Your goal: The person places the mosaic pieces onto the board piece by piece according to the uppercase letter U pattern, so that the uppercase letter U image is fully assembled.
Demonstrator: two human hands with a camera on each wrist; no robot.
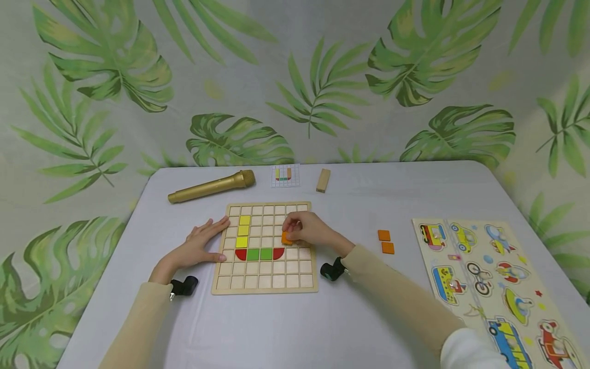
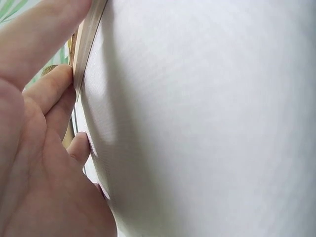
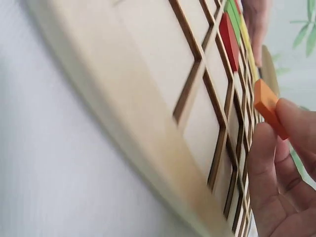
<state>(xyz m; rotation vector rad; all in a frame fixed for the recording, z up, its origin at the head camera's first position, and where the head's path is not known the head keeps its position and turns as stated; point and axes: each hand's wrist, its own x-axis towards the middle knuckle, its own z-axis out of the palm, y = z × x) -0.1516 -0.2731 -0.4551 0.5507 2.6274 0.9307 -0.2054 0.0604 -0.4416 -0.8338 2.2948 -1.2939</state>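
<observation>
A wooden grid board (image 1: 265,291) lies in the middle of the table. Three yellow square tiles (image 1: 243,230) stand in a column on it. Below them runs a row of two green square tiles (image 1: 259,254) between two red rounded tiles (image 1: 241,254). My right hand (image 1: 308,228) pinches an orange square tile (image 3: 269,106) between thumb and fingers, just above the board, right of the grid's middle. My left hand (image 1: 198,245) rests at the board's left edge with fingers spread, fingertips touching the frame. Two more orange tiles (image 1: 385,241) lie on the table to the right.
Behind the board lie a gold microphone (image 1: 212,186), a small pattern card (image 1: 286,176) and a wooden block (image 1: 323,180). A vehicle peg puzzle board (image 1: 498,282) takes up the table's right side. Leaf-print cloth hangs behind the white table (image 1: 267,333).
</observation>
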